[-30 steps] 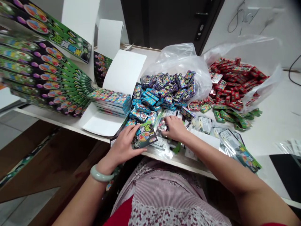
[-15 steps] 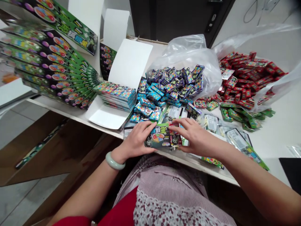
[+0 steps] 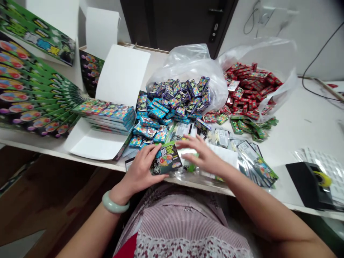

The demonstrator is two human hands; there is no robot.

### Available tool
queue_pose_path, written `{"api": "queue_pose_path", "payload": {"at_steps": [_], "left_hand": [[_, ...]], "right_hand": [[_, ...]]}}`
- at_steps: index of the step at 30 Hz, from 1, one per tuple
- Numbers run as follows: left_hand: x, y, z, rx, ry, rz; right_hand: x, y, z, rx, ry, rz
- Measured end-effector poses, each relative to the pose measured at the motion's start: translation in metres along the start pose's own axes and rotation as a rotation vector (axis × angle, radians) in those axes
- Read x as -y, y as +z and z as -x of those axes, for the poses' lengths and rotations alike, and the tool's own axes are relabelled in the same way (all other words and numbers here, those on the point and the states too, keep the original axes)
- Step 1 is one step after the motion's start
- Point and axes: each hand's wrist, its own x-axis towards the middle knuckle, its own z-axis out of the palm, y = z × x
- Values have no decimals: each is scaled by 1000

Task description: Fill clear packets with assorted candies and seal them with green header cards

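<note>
A white counter (image 3: 301,129) ran along the room's wall. At the middle of its front edge, the left hand (image 3: 141,166) grasped a flat black-and-green printed packet (image 3: 166,161), thumb along the lower side and fingers at the top. Just right of that packet, the right hand (image 3: 202,154) was loose, fingers parted, with nothing visible in its grasp. Near the counter's front edge, to the right, stood a black tape dispenser (image 3: 302,182); between it and the right hand lay clear-wrapped printed packets (image 3: 259,168). Toward the left end, an open white cardboard box (image 3: 94,143) held a colourful stack. Farther back, small blue cartons (image 3: 158,113) and purple cartons (image 3: 176,93) were heaped beside small red cartons (image 3: 249,86) in a clear plastic bag (image 3: 286,68). Beyond the rear edge was a dark door (image 3: 174,25).
</note>
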Motion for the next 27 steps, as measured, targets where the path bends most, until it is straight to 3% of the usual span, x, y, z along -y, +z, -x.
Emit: {"api": "queue_pose_path", "payload": {"at_steps": [3, 5, 8, 12, 16, 20, 22, 24, 25, 27], "left_hand": [[4, -1, 1, -16, -15, -27], [5, -2, 1, -21, -21, -36], [7, -3, 2, -19, -31, -38], [11, -4, 2, -27, -45, -54], [15, -6, -2, -44, -43, -49], [15, -8, -2, -46, -48, -45], [15, -9, 1, -41, -57, -49], [14, -10, 5, -44, -66, -56], [14, -11, 6, -50, -69, -61], [13, -11, 8, -59, -75, -64]], "right_hand": [[-55, -23, -21, -258, 299, 77], [-89, -35, -35, -235, 474, 103], [-117, -41, -45, -196, 568, 53], [-114, -42, -37, -160, 567, -143], [-90, -38, -18, -48, 550, -474], [-70, -25, -11, -50, 515, -809], [-63, -20, -14, -125, 452, -631], [-53, -14, -21, -200, 364, -228], [-47, -10, -25, -199, 322, 9], [-34, -2, -31, -79, 254, 396]]}}
